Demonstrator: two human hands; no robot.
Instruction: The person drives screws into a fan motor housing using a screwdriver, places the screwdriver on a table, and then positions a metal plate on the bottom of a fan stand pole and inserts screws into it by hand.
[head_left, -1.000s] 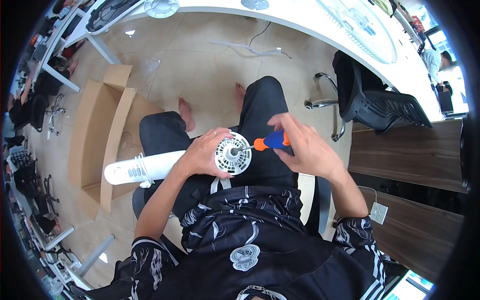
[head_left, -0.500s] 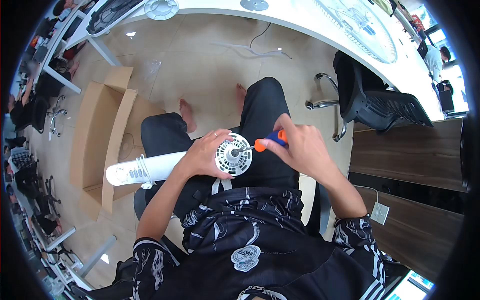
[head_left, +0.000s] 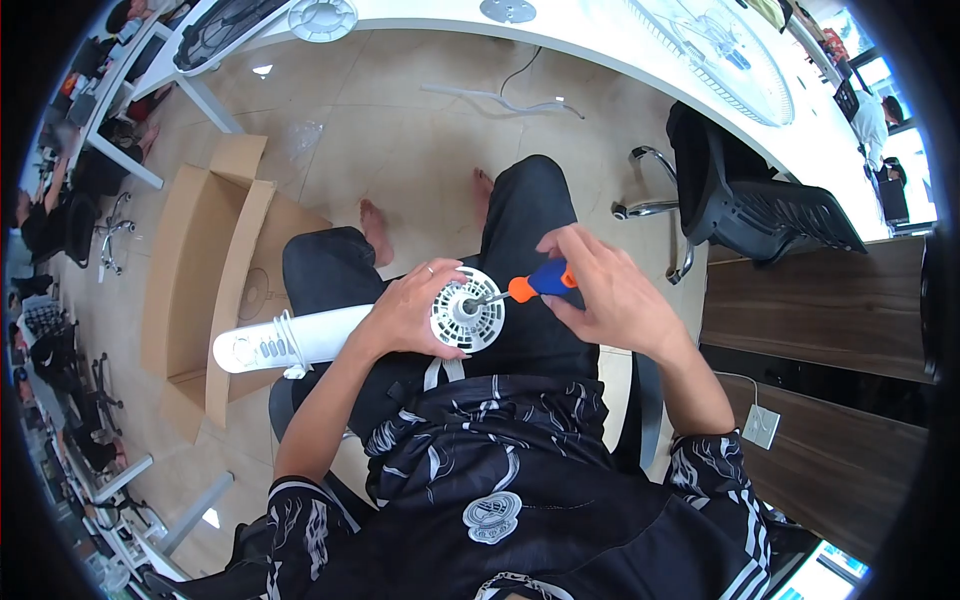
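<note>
A white fan's round slotted motor housing faces up on my lap. My left hand is wrapped around its left side. From there the fan's long white body runs to the left, with a white cord wound around it. My right hand holds the back end of a blue and orange screwdriver between thumb and fingers, rather loosely. The screwdriver's shaft slants down to the hub at the housing's middle; the exact contact of its tip is too small to tell.
An open cardboard box stands on the floor at left. On the white table ahead lie a round white part, a metal disc and a fan grille. A black chair stands at right. Other people sit farther off.
My right hand's fingers have loosened and slid back along the screwdriver's handle, showing more of the blue. My left hand and the fan have stayed nearly still.
</note>
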